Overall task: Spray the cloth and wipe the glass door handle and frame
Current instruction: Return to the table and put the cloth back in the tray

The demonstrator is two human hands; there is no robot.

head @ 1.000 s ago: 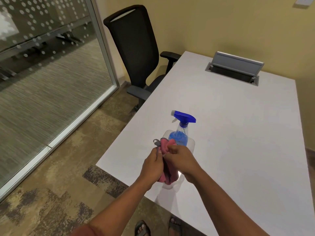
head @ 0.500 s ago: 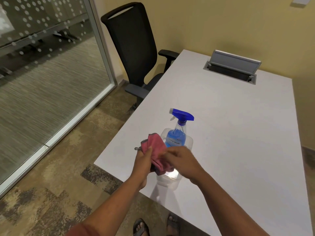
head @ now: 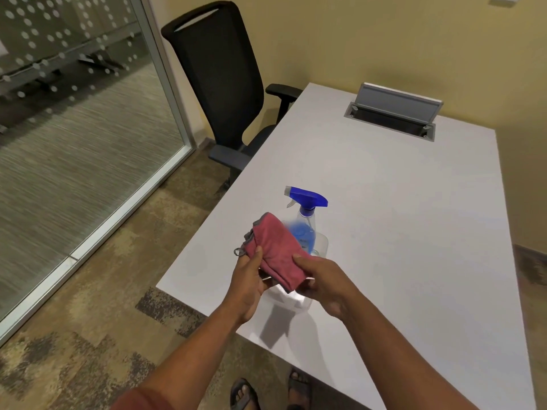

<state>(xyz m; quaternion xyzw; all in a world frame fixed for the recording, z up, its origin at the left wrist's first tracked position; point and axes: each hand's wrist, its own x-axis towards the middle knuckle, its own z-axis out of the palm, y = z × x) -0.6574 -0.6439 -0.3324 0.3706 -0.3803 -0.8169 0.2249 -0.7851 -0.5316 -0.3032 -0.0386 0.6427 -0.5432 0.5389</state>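
A folded pink cloth (head: 276,250) with a grey edge is held above the near left corner of the white table (head: 399,217). My left hand (head: 248,282) grips its left side and my right hand (head: 321,279) grips its right end. Just behind the cloth, a spray bottle (head: 305,220) with blue liquid and a blue trigger head stands upright in a clear plastic tub (head: 321,247); the cloth and hands hide most of the tub. The glass wall with its metal frame (head: 165,84) is at the left. No door handle is in view.
A black office chair (head: 219,78) stands between the glass and the table's far left edge. A grey cable box with a raised lid (head: 393,110) is set into the table's far end. A yellow wall runs behind. Patterned carpet (head: 118,261) covers the floor.
The cloth was bunched upright between both hands; it has been spread out flatter and tilted to the left, and both hands now hold it at its two sides.
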